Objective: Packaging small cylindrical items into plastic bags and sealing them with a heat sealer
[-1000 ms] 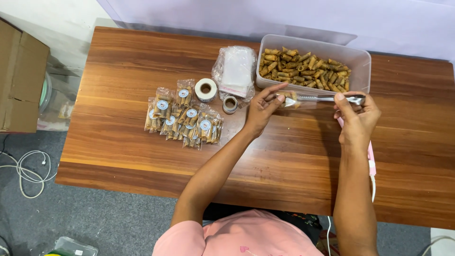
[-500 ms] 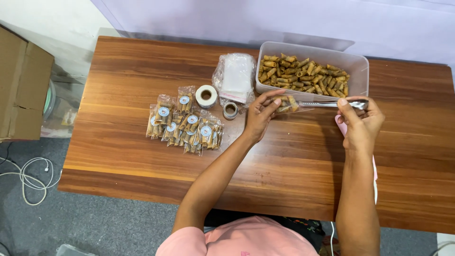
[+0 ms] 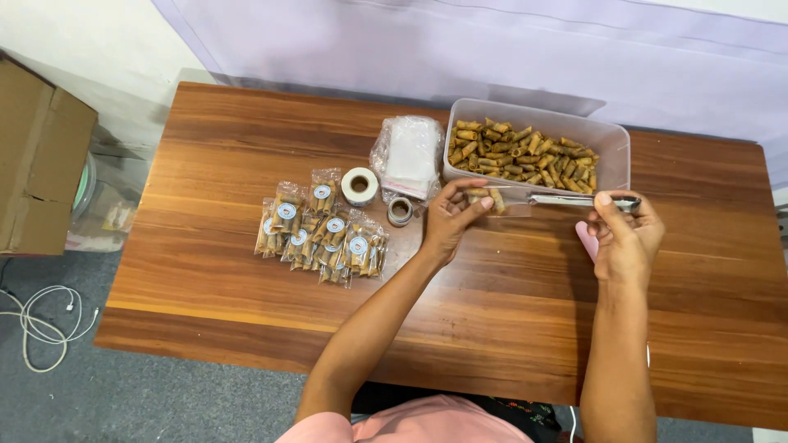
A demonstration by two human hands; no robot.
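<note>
My left hand (image 3: 450, 220) holds a small clear bag (image 3: 502, 202) with a few brown rolled snacks in it, just in front of the clear plastic tub (image 3: 617, 160) of rolled snacks (image 3: 523, 154). My right hand (image 3: 625, 238) grips metal tongs (image 3: 574, 199) that point left toward the bag's mouth. Both hands hover over the wooden table (image 3: 460, 328).
Several filled, sticker-sealed snack packets (image 3: 322, 234) lie left of my hands. A white sticker roll (image 3: 359, 185), a small tape roll (image 3: 400, 211) and a stack of empty clear bags (image 3: 408, 152) sit behind them. A cardboard box (image 3: 37, 156) and a white cable (image 3: 41, 320) are at left.
The camera view has shifted slightly. My hands stay at the tub's front wall, with the tongs still held at the bag.
</note>
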